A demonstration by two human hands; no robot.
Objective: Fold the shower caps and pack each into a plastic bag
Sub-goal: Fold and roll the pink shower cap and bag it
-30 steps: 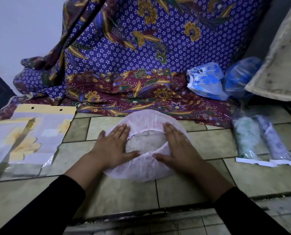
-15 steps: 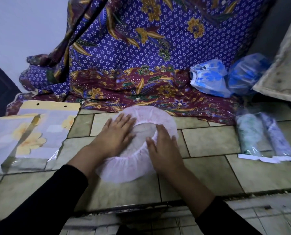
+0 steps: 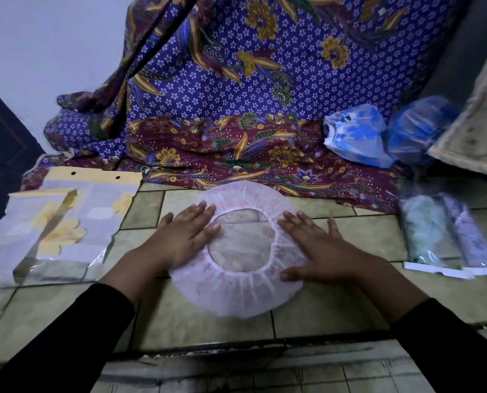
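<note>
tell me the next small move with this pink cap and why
Probably fold one side across onto the other. The pink shower cap lies spread flat and open on the tiled floor, elastic ring up, with the left hand and right hand pressing opposite edges, palms open, so it looks flattened and ready to halve.

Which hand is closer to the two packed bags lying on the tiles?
Right. The right hand lies flat on the pink shower cap beside the packed bags; the left hand presses the cap's far side.
</note>
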